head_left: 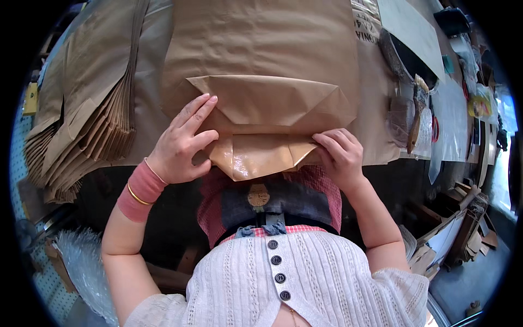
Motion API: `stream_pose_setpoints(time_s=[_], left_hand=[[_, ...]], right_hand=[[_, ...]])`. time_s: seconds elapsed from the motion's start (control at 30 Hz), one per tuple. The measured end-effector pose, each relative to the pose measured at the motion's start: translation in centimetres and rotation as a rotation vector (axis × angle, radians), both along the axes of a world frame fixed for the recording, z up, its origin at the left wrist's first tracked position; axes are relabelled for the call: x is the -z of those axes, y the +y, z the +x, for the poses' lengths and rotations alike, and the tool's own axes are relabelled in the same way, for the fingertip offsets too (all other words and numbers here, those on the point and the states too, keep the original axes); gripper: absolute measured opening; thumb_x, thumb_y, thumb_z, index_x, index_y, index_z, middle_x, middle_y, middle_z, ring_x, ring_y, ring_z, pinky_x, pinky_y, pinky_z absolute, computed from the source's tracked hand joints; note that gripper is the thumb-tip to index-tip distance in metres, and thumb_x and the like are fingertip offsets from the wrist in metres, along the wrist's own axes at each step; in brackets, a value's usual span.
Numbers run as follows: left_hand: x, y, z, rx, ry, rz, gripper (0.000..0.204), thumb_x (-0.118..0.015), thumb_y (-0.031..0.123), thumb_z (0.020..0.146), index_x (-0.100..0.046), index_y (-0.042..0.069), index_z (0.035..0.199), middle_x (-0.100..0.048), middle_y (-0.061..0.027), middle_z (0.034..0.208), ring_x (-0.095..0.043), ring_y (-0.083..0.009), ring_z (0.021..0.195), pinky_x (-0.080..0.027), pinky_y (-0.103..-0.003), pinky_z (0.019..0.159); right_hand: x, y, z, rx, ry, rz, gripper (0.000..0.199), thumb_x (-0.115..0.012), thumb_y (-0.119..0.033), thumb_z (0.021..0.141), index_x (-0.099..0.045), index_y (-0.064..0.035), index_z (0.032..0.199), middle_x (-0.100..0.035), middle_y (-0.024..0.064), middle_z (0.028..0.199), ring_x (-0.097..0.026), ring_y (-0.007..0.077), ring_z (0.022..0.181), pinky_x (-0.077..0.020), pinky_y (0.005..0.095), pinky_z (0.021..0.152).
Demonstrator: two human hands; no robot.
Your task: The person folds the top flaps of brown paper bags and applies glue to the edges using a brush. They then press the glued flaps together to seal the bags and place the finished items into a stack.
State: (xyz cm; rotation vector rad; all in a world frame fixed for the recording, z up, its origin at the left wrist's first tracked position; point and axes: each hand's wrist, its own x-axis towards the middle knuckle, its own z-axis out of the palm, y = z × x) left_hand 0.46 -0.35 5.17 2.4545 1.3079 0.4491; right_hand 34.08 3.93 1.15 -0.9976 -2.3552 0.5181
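Note:
A large brown paper bag (261, 41) lies flat in front of me, with its near end folded into an opened bottom with angled corners. Its near flap (259, 155) hangs toward me over the table's edge and has a wet, shiny patch on its left part. My left hand (185, 143) is at the left side of this end, fingers spread, two fingertips on the left corner fold and the thumb beside the flap. At the flap's right corner, my right hand (340, 152) pinches the paper between thumb and fingers.
A fanned stack of brown paper bags (101, 117) lies at the left, overhanging the table edge. On the right are a brush (418, 111) with pale bristles, a dark container (400, 54) and clear plastic sheets (449, 128). Crumpled clear plastic (87, 272) stands at lower left.

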Motion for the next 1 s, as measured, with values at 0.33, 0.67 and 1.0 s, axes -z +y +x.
stream_pose_setpoints(time_s=[0.33, 0.67, 1.0], left_hand=[[2.0, 4.3, 0.6, -0.469, -0.435, -0.195, 0.018, -0.067, 0.006, 0.081, -0.051, 0.000, 0.076, -0.049, -0.0109, 0.079, -0.050, -0.0286, 0.076, -0.040, -0.039, 0.068], [3.6, 6.5, 3.8, -0.805, 0.148, 0.105, 0.036, -0.072, 0.033, 0.081, -0.051, 0.005, 0.074, -0.050, -0.0084, 0.070, -0.055, -0.0313, 0.072, -0.046, -0.042, 0.069], [-0.2, 3.9, 5.0, -0.192, 0.206, 0.139, 0.061, -0.059, 0.021, 0.074, -0.051, -0.002, 0.131, -0.044, -0.0171, 0.144, -0.035, -0.0265, 0.138, -0.021, -0.041, 0.117]], right_hand=[[-1.3, 5.8, -3.4, 0.181, 0.310, -0.440, 0.012, -0.074, -0.008, 0.077, -0.064, -0.0007, 0.078, -0.058, 0.0109, 0.090, -0.056, 0.0261, 0.083, -0.0459, 0.0340, 0.075], [-0.3, 7.0, -7.6, 0.516, -0.305, -0.086, 0.031, -0.076, -0.029, 0.079, -0.056, -0.0065, 0.068, -0.060, 0.0068, 0.078, -0.060, 0.0273, 0.065, -0.0481, 0.0390, 0.058], [-2.1, 3.7, -9.2, 0.017, -0.115, 0.105, 0.061, -0.070, -0.027, 0.078, -0.050, -0.0019, 0.129, -0.053, 0.0138, 0.131, -0.047, 0.0314, 0.124, -0.0365, 0.0418, 0.104]])
